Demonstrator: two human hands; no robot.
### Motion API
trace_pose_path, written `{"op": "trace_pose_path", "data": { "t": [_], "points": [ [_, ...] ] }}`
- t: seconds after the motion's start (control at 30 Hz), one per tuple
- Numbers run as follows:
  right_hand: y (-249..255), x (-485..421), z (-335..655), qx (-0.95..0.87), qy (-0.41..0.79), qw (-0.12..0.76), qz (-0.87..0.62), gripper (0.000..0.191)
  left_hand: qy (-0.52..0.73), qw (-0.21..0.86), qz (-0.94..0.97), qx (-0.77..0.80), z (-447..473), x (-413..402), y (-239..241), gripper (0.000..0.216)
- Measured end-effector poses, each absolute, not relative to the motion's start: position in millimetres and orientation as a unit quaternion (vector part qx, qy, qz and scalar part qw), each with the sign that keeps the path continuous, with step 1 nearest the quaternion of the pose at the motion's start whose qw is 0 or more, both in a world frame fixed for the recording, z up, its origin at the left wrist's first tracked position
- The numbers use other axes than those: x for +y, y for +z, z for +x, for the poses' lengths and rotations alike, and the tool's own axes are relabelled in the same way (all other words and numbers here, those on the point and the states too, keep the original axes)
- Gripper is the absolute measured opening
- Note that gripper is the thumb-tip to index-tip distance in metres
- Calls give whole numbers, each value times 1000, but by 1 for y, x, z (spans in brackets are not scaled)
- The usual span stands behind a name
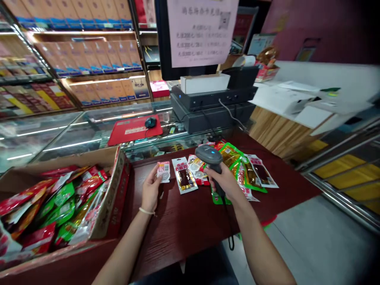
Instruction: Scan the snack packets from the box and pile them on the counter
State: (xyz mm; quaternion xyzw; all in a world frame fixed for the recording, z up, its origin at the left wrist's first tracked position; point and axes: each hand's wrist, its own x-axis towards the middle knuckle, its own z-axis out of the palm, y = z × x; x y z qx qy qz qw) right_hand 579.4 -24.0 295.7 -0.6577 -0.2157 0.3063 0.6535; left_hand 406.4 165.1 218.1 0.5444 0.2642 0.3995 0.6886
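My left hand [151, 192] pinches a small pink and clear snack packet [163, 172] by its edge, a little above the dark red table [178, 229]. In my right hand [224, 180] is a grey barcode scanner [209, 156], gripped by its handle, with a blue light on its top and a cord hanging down. Between the two hands a white and dark snack packet [185, 176] lies flat. Several green, gold and white snack packets [255, 174] are piled behind and to the right of the scanner, which partly hides them.
At left stands an open cardboard box [111, 202] full of snack packets. Behind the table are a glass counter, a red mouse pad [130, 130] with a mouse [150, 122], and a monitor [162, 47] above a black cash drawer [202, 116]. Metal rails [347, 206] run at right.
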Motion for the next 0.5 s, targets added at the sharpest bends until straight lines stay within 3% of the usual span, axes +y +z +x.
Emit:
{"op": "trace_pose_path", "data": {
  "t": [0.23, 0.37, 0.5],
  "points": [
    [294, -105, 606, -139, 231, 703, -659, 39, 294, 611, 694, 240, 461, 126, 224, 51],
    [292, -129, 610, -138, 213, 718, -648, 36, 249, 549, 758, 249, 492, 102, 215, 58],
    [288, -139, 609, -128, 218, 720, -647, 38, 252, 461, 838, 147, 509, 82, 203, 65]
  ]
}}
